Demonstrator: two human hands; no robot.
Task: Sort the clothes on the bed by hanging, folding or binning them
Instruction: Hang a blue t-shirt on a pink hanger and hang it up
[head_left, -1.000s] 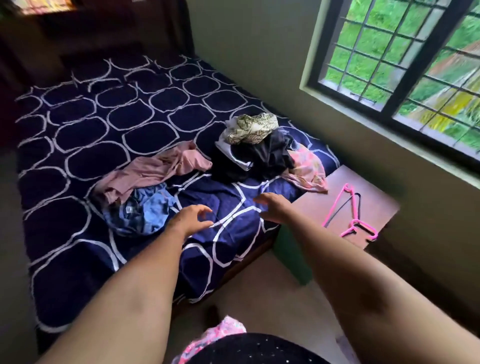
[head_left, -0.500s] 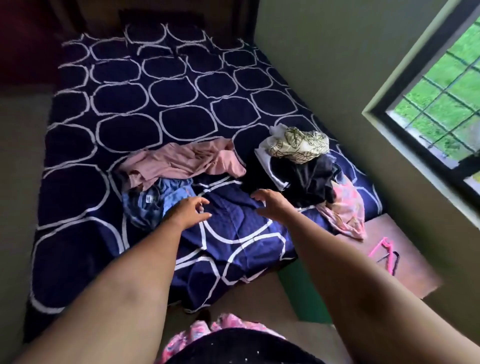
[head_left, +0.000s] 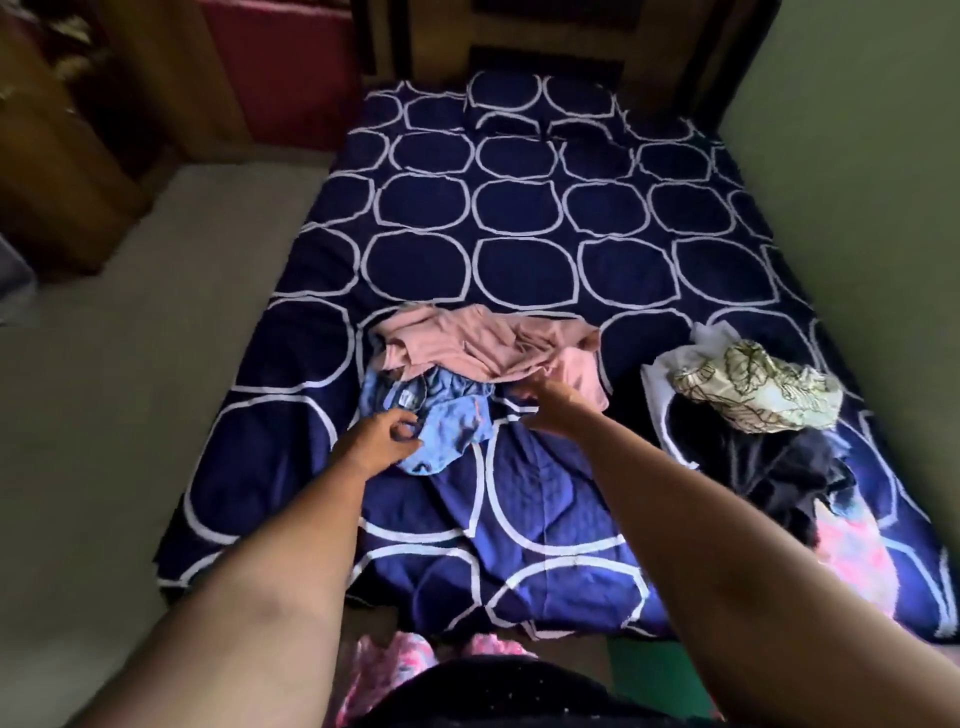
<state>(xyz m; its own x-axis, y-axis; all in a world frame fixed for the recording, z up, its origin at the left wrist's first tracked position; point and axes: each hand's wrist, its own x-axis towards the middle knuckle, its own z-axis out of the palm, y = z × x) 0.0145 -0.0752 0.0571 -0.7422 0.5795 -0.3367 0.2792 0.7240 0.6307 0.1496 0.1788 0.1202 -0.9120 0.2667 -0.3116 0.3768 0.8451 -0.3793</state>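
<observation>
A crumpled pink garment (head_left: 488, 345) lies mid-bed, and a blue denim-like garment (head_left: 441, 421) is bunched just in front of it. My left hand (head_left: 382, 439) reaches to the blue garment's near left edge, fingers loosely curled and touching the cloth. The fingertips of my right hand (head_left: 553, 408) are at the pink garment's lower edge, between the two pieces. To the right sits a pile: a leaf-print cloth (head_left: 753, 389) on a white piece, a black garment (head_left: 779, 473) and a pink patterned one (head_left: 857, 551).
The bed (head_left: 519, 218) has a navy cover with white rings, bare towards the headboard. A green wall (head_left: 857, 182) runs along its right side. Grey floor (head_left: 130, 364) and a wooden wardrobe (head_left: 62, 156) lie to the left.
The view has swung left, so the window and the hangers are out of frame. Both hands have moved forward, from above the bare cover to the blue and pink garments.
</observation>
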